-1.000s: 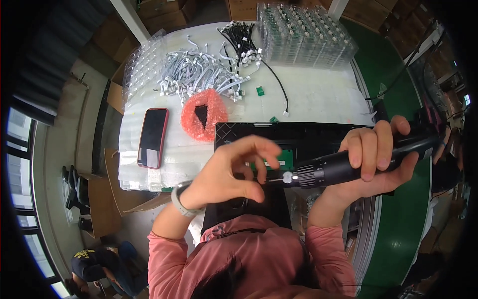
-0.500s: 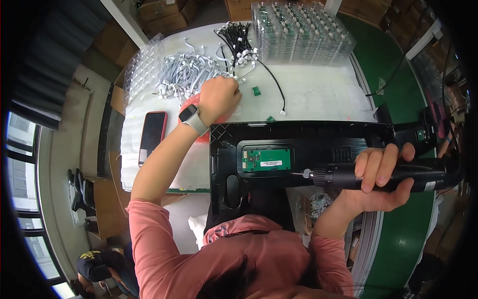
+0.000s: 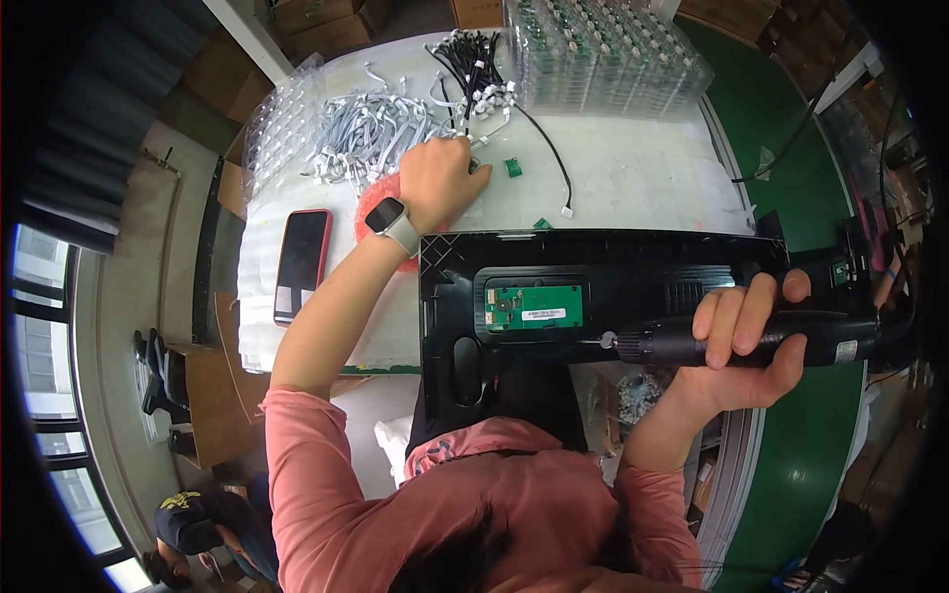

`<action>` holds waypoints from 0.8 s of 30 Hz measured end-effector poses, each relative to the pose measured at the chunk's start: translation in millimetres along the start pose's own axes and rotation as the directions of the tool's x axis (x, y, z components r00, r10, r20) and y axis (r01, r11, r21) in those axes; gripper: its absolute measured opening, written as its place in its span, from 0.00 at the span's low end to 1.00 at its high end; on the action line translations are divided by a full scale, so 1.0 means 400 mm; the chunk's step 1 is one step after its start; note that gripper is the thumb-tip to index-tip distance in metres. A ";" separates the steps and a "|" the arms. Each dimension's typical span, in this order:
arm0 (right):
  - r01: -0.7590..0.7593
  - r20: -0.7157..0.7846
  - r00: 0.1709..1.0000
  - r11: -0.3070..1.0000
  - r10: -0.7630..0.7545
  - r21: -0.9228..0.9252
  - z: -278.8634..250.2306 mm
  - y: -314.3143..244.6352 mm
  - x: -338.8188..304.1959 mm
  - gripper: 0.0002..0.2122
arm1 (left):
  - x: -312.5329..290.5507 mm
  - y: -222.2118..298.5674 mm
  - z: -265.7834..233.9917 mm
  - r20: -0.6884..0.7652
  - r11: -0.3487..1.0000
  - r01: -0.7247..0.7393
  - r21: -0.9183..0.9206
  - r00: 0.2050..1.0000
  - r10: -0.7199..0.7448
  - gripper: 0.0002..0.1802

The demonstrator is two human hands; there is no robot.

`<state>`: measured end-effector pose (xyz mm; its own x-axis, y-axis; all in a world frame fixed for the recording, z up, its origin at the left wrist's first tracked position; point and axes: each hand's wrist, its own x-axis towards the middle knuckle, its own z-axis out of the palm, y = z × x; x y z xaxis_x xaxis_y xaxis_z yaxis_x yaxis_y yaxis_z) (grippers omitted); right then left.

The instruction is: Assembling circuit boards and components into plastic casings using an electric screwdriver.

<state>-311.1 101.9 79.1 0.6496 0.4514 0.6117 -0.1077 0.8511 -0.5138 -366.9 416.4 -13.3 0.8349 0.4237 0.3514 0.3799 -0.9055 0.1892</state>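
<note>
My right hand [image 3: 746, 341] is wrapped round a black electric screwdriver [image 3: 652, 343], held sideways with its tip to the left. The tool lies over a black plastic housing [image 3: 524, 371], which rests by my lap against the table edge. In the housing's recess sits a green circuit board [image 3: 559, 299] with a white label. My left hand [image 3: 443, 186], with a watch on the wrist, is bent down over a round red dish [image 3: 374, 198]. Its thumb shows at the right, but the other fingertips are hidden, and so is anything in them.
Behind my left hand lies a heap of grey cables [image 3: 376, 133], with black cables [image 3: 473, 64] beside it. Clear trays of boards [image 3: 613, 69] are stacked at the back right. A small green board [image 3: 512, 167] and a phone [image 3: 303, 262] lie on the white table [image 3: 643, 168].
The screwdriver and my right hand have shifted slightly left and up, still over the housing. My left hand stays at the red dish, its thumb now more stretched out. The view has shifted slightly.
</note>
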 end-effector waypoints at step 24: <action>-0.107 0.027 0.994 0.994 0.107 0.005 0.030 0.034 0.012 0.21 | -0.094 -0.009 -0.156 0.334 0.452 0.261 -0.853 0.938 0.090 0.06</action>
<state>-318.4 118.9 82.0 0.6134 0.5473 0.5694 -0.1805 0.7990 -0.5735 -424.5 405.4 30.0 0.9506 0.3080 0.0399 0.0496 -0.2776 0.9594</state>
